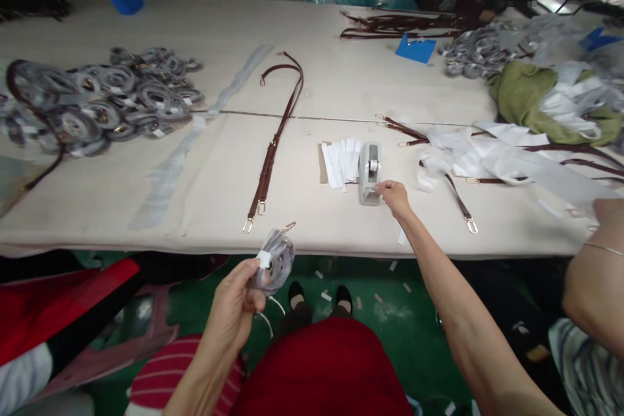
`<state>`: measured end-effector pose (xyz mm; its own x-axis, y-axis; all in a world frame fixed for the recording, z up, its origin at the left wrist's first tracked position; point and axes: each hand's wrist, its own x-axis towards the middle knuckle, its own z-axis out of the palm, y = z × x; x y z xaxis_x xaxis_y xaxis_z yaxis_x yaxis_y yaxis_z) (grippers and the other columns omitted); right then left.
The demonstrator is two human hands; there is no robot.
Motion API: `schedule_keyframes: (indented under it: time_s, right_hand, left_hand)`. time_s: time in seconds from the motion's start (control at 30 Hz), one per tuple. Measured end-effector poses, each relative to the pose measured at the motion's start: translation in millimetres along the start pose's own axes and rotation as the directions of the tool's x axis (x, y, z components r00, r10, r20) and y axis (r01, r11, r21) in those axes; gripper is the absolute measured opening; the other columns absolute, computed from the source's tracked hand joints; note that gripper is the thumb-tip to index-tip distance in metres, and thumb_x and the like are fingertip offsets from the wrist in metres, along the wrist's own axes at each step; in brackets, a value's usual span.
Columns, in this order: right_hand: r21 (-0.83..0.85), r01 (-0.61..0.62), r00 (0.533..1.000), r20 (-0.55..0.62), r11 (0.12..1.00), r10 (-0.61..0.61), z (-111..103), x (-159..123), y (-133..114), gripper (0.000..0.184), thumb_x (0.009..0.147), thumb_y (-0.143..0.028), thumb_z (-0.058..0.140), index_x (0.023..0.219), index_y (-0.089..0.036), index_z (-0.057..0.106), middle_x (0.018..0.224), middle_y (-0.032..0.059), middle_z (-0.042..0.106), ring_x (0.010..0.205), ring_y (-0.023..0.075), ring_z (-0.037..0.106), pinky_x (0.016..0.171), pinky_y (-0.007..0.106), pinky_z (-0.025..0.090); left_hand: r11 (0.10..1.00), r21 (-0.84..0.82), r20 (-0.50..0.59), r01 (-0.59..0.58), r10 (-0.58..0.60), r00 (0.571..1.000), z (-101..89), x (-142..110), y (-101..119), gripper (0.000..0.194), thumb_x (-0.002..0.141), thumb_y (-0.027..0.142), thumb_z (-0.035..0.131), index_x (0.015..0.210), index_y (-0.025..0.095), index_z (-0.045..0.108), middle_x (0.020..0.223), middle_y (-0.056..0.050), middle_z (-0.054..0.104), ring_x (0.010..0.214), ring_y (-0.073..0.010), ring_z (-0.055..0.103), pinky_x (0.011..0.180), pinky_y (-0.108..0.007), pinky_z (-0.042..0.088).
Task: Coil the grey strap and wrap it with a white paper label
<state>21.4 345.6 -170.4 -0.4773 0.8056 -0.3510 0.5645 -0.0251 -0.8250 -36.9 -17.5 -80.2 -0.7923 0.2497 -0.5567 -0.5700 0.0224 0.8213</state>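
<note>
Closest to us, below the near edge of the table (97, 208), our left hand (234, 312) is closed around a coiled strap wrapped in clear film (275, 257), a white label at its top and a gold clasp poking out toward the table. Our right hand (394, 197) reaches over the near edge, fingertips pinched at the front of a grey tape dispenser (369, 172); we cannot tell whether tape sits between them. Just left of the dispenser lies a fan of white paper slips (341, 161) on a brown card. Left of those, a long brown leather strap (273, 143) runs from gold clasps near the front edge toward the middle of the table, looping back at its far end. Right of the dispenser, loose brown straps (461, 205) tangle with white tissue paper (487, 156). Another person's bare arm (595, 273) enters at the right edge. Toward the far left sits a heap of wrapped strap coils (107, 101); a second heap (472, 52), a blue card (416, 49) and green cloth (521, 94) lie at the far right.
</note>
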Motion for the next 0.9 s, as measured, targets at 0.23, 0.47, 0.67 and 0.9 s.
schedule_keyframes:
  time_s: [0.23, 0.47, 0.67, 0.9]
  right_hand:
    - [0.26, -0.075, 0.997, -0.005, 0.963, 0.079, -2.6, -26.7, -2.0, 0.019, 0.092, -0.032, 0.062, 0.088, -0.013, 0.063, 0.081, -0.0006, 0.064, 0.066, 0.011, 0.06, 0.06, 0.026, 0.053]
    - [0.446, -0.201, 0.98, 0.095, 0.872, 0.177, 14.7, -55.1, 26.5, 0.019, 0.095, -0.032, 0.058, 0.093, -0.013, 0.061, 0.077, -0.002, 0.061, 0.061, 0.0096, 0.058, 0.056, 0.024, 0.052]
    - [0.462, -0.228, 0.972, 0.059, 0.857, 0.227, 26.6, -35.2, 32.8, 0.021, 0.094, -0.034, 0.059, 0.098, -0.014, 0.061, 0.083, -0.0002, 0.063, 0.062, 0.0096, 0.058, 0.056, 0.024, 0.051]
    - [0.473, -0.178, 0.978, 0.181, 0.863, 0.103, 32.8, -83.7, 16.6, 0.026, 0.091, -0.037, 0.061, 0.077, -0.015, 0.056, 0.06, -0.0071, 0.05, 0.045, 0.0059, 0.042, 0.044, 0.019, 0.036]
  left_hand:
    - [1.0, 0.003, 0.014, 0.018, -0.018, 1.0, -10.3, 6.6, 3.9, 0.034, 0.057, 0.04, 0.084, 0.069, 0.013, 0.066, 0.057, 0.004, 0.058, 0.039, -0.0045, 0.044, 0.028, -0.01, 0.035]
    - [0.998, -0.016, 0.006, 0.055, -0.055, 0.998, -14.0, 19.6, 8.3, 0.034, 0.053, 0.038, 0.086, 0.066, 0.014, 0.066, 0.056, 0.004, 0.06, 0.035, -0.0037, 0.042, 0.027, -0.011, 0.035]
    - [0.999, 0.006, 0.06, 0.04, -0.04, 0.997, -6.1, 26.2, 13.7, 0.034, 0.055, 0.038, 0.086, 0.067, 0.013, 0.067, 0.057, 0.004, 0.059, 0.037, -0.004, 0.043, 0.027, -0.011, 0.035]
    - [0.996, 0.083, 0.171, 0.031, -0.045, 0.984, 10.6, 19.9, 13.8, 0.03, 0.071, 0.042, 0.076, 0.074, 0.015, 0.063, 0.061, 0.004, 0.06, 0.033, -0.0041, 0.048, 0.029, -0.011, 0.034]
